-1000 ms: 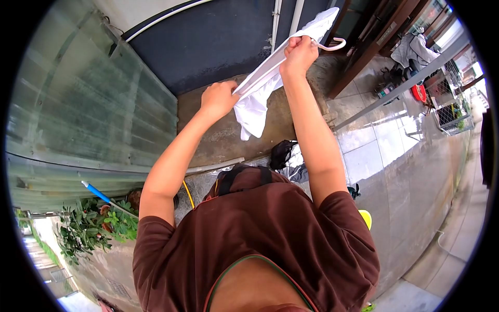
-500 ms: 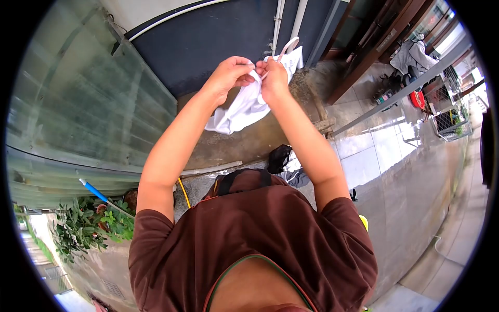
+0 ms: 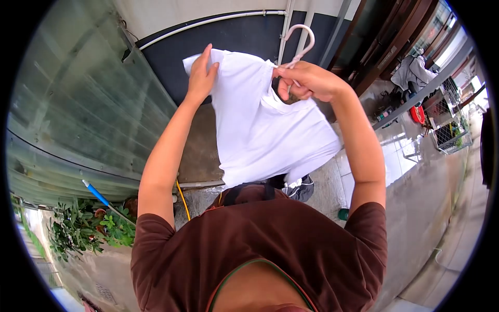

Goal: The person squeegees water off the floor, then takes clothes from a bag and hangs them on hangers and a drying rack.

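A white shirt [image 3: 254, 125] hangs spread out in front of me, its neck opening to the right of centre. My right hand [image 3: 304, 82] is closed on a pale pink hanger [image 3: 309, 37] just below its hook, beside the neckline. The rest of the hanger is mostly hidden inside the shirt. On the shirt's left shoulder or sleeve area lies my left hand [image 3: 202, 77], thumb and fingers apart, touching the cloth without a visible grip.
Glass panels [image 3: 88, 93] rise at the left, with potted plants [image 3: 117, 226] and a blue-ended pole [image 3: 97, 195] below. White pipes [image 3: 283, 36] run along the dark wall ahead. At the right are a metal post [image 3: 426, 78], a wire cage [image 3: 451, 122] and a red basin [image 3: 417, 114].
The bunched shirt has opened out and hangs wide. My hands have moved apart, the left one up and leftward with its fingers spread. The hanger's hook now points up.
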Available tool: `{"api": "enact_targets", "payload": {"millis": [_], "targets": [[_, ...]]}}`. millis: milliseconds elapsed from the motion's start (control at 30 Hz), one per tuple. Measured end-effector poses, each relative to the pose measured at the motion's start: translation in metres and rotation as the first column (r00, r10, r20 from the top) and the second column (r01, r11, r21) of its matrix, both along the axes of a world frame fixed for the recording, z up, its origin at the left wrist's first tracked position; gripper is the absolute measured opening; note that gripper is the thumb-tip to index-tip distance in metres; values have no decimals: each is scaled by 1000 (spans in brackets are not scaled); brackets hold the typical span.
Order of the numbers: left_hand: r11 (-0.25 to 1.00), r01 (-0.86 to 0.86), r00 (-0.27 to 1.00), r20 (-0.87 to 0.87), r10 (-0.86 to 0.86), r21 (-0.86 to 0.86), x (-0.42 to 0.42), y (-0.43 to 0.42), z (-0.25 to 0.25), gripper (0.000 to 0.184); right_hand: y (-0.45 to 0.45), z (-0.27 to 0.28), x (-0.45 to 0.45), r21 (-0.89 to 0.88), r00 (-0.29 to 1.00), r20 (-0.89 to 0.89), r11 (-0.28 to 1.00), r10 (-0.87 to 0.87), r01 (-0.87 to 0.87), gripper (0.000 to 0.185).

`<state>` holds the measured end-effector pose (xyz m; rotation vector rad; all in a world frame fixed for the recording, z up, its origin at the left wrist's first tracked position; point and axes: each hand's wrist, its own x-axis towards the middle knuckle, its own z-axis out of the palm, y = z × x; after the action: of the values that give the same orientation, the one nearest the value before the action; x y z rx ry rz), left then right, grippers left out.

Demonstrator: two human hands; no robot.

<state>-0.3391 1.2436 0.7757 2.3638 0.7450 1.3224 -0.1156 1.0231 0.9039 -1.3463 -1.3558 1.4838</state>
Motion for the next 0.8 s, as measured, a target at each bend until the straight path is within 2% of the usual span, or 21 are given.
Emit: {"api": "enact_targets", "payload": {"millis": [67,133,233,267,300,333,367,433,467,500,533,567,667,700,800], "targets": [[980,-29,998,43,38,-196,-10,4,6,35,-11,17,-2,52,981,151,992,-119,113,36],[953,-88,995,-66,72,-291,-24,4,19,33,-14,24,7,185,934,250,959,-257,215,35],[911,-15,1000,-5,14,-411,-31,3,30,35,-22,41,15,265,892,292,925,-345,271,31],[982,-1,997,69,15,-188,-29,2,34,36,-22,45,15,293,881,300,914,-365,279,31],[999,-4,990,140,-2,42,-23,-4,40,36,-23,48,13,326,868,324,906,-376,271,31],[963,-22,978,204,-34,268,-16,-17,51,37,-23,51,12,368,866,345,901,-363,231,31],[939,-28,984,175,-35,342,-12,-31,64,38,-20,53,11,406,861,368,894,-350,190,31],[890,91,995,-4,-99,448,-6,-51,90,30,-19,60,7,453,845,441,888,-303,81,29],[857,154,988,-96,-123,491,-3,-56,96,26,-17,63,8,465,842,454,883,-292,56,28],[923,92,986,-166,-32,373,2,-57,94,17,-16,66,9,477,837,468,878,-282,29,28],[917,74,991,-129,-25,392,4,-56,98,16,-17,71,6,489,832,484,872,-271,0,27],[910,54,996,-91,-18,412,4,-55,103,14,-27,84,3,430,815,504,901,-286,51,27],[923,-13,999,-42,31,385,-3,-48,122,16,-40,89,23,811,568,520,578,-638,-92,32],[929,-41,997,-42,60,367,-8,-46,128,17,-49,93,30,820,502,522,568,-690,-72,37],[927,-126,990,-9,138,354,-22,-23,142,24,-59,76,71,854,337,520,485,-785,-190,34]]}}
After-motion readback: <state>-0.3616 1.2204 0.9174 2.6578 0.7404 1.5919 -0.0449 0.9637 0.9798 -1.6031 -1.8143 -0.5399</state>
